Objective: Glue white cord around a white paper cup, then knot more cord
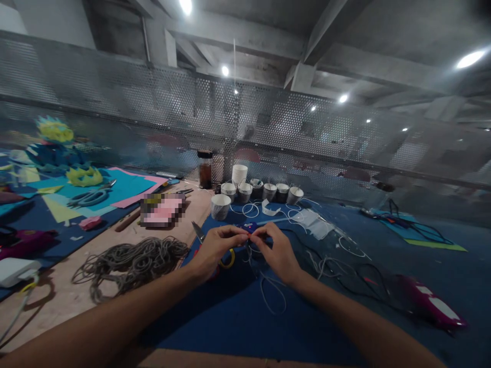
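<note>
Over the blue mat (230, 322), my left hand (218, 248) and my right hand (278, 250) meet at the fingertips. Both are closed in a pinch around something small, with a bit of red and purple-blue at the fingertips; I cannot make out what it is. Thin pale string (282, 306) hangs and loops on the mat just below them. Scissors lie partly under my left hand, their blade (198, 232) pointing up-left and a yellow handle ring (229, 259) beside my wrist.
Paper cups (221, 207) stand in a row behind the hands, near a dark-lidded jar (205, 171). Grey cord (130, 263) lies tangled at left. A purple tool (433, 301) with a black cable lies right. Coloured paper (134, 184), pliers (90, 198) and yellow paper crowns (84, 177) are far left.
</note>
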### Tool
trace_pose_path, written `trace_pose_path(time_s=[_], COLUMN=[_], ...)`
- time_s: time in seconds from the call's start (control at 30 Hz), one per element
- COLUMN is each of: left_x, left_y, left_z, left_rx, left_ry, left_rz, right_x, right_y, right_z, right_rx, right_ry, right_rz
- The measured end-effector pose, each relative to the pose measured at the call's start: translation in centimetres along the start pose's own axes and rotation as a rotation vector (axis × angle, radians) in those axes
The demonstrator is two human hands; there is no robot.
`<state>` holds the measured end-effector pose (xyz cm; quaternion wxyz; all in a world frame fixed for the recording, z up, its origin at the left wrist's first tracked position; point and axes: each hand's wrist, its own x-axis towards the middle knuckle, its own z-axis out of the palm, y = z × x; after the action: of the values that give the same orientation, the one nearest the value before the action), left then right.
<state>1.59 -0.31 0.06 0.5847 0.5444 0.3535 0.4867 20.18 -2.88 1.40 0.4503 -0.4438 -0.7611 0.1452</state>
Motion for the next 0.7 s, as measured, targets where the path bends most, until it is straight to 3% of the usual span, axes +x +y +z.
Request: trace_pose_path(time_s=[0.5,0.7], left_x=[-0.02,-0.09], left_y=[0.37,0.31], left_z=[0.03,0.02], left_rx=[0.034,0.018], left_ry=[0.008,0.006], left_rz=[0.030,0.030], right_x=[-0.25,-0.16], right_y=[0.14,0.08], right_z=[0.11,0.04], right_rx=[0.002,-0.026], right_ry=[-0.005,-0.069], right_rz=[0.019,0.009])
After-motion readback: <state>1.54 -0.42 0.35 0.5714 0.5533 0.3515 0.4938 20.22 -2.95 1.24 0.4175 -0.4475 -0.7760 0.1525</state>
